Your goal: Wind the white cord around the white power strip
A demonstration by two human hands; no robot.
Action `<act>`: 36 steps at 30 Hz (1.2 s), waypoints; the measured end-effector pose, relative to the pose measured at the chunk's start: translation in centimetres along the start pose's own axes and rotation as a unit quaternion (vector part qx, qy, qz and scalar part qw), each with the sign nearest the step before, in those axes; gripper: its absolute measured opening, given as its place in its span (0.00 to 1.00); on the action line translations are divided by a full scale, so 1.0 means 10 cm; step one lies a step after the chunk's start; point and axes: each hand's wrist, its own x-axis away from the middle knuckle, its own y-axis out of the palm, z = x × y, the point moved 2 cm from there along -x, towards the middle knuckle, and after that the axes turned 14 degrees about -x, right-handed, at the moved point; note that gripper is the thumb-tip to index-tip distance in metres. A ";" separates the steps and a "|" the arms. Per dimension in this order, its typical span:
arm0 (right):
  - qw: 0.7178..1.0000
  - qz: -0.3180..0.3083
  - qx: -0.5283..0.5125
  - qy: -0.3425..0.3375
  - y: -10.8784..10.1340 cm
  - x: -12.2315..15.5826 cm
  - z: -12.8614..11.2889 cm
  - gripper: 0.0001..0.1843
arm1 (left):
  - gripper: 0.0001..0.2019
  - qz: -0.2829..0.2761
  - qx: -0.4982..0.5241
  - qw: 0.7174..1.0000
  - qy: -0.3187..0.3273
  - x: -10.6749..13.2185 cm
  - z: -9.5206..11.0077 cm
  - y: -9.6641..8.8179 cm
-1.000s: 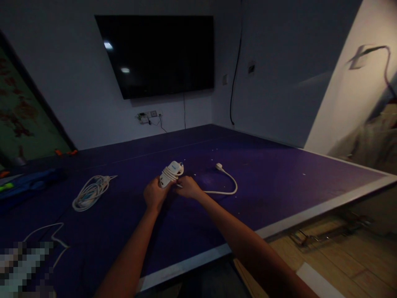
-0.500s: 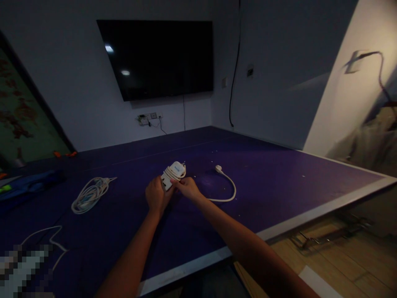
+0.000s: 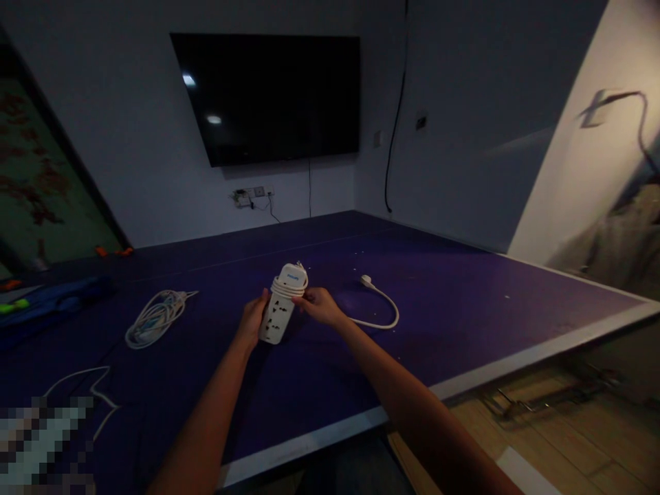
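Note:
A white power strip (image 3: 279, 317) is held above the purple tabletop (image 3: 320, 385), its socket face toward me. Several turns of its white cord (image 3: 289, 287) wrap around it below the end with blue lettering. My left hand (image 3: 252, 319) grips the strip along its left side, fingers partly hidden behind it. At the wrapped turns on the right edge, my right hand (image 3: 318, 304) is closed, thumb and fingers pinching the cord. From there the loose cord curves across the table to its white plug (image 3: 366, 280).
A coiled white cable (image 3: 157, 320) lies on the left, with a thin white cord (image 3: 100, 392) nearer me. Blue cloth (image 3: 56, 302) and orange items (image 3: 113, 251) sit farther left. A large screen (image 3: 273, 96) hangs on the wall. The table's pale edge (image 3: 515, 350) runs along the right.
The power strip has been turned more upright, and its lower sockets now show. My left hand has shifted from its lower end to its left side. The right hand stays at the wrapped cord.

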 end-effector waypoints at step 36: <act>0.979 -0.013 0.191 0.072 -0.04 0.02 -0.08 0.32 | 0.27 0.037 -0.006 0.995 0.096 0.07 -0.03 0.17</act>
